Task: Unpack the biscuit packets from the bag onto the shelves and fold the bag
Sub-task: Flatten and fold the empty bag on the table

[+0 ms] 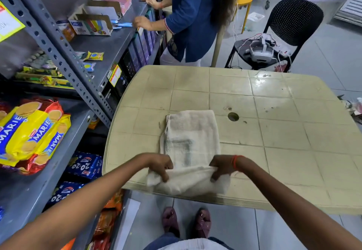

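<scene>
Folding is the step in hand. The bag (189, 142) lies flat on the table (293, 132), running lengthwise away from the person, its near end bunched up right at the table's near edge. The left hand (159, 166) is curled shut on the near-left corner of the cloth, fingers wrapped over a gathered wad. The right hand (222, 168) is clenched the same way on the near-right corner, so the near hem is stretched between the two.

Nothing bulges inside the bag; it looks empty, and judging by that the unpacking is done. Biscuit packets (33, 132) sit stacked on the shelf (64, 157) to the left, well apart from the bag.

The far end already looks squared and doubled, though I cannot tell how many folds are in it.

What the next move calls for, as I read it: lift the near hem with both hands together, keep it taut and level, carry it forward over the middle, and lay it down with its corners matched to the far edge. Then flatten the crease. The risk is the loose corner sagging off the table edge and skewing the fold.
</scene>
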